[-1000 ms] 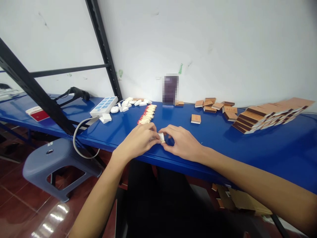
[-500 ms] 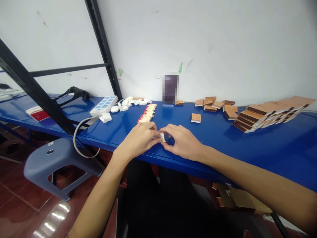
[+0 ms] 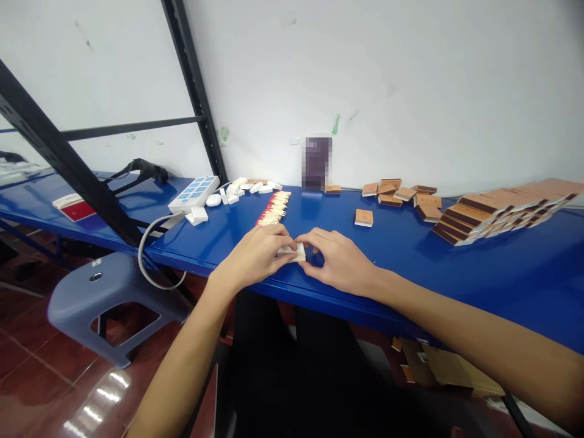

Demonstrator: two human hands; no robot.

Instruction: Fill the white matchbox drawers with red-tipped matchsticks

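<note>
Between my hands, near the table's front edge, is a small white matchbox tray [image 3: 298,252]. My right hand [image 3: 340,258] grips its right end between thumb and fingers. The fingers of my left hand [image 3: 260,252] are closed at the tray's left part and hide some of it; whether they also hold a match I cannot make out. Just beyond my left hand lies a row of red-tipped matches [image 3: 275,208], side by side on the blue table [image 3: 314,219]. A single brown matchbox [image 3: 364,218] rests farther off, to the right of the matches.
Several white trays [image 3: 233,193] lie back left, beside a white mouse [image 3: 213,200] and a power strip [image 3: 195,193]. Brown matchboxes [image 3: 426,201] lie loose by the wall; a large stack [image 3: 483,213] stands right. A black metal post [image 3: 194,79] rises left, above a grey stool [image 3: 95,286].
My left fingers have shifted slightly left along the tray, and more of its white inside shows. My right hand keeps its grip. The whole view has shifted a little.
</note>
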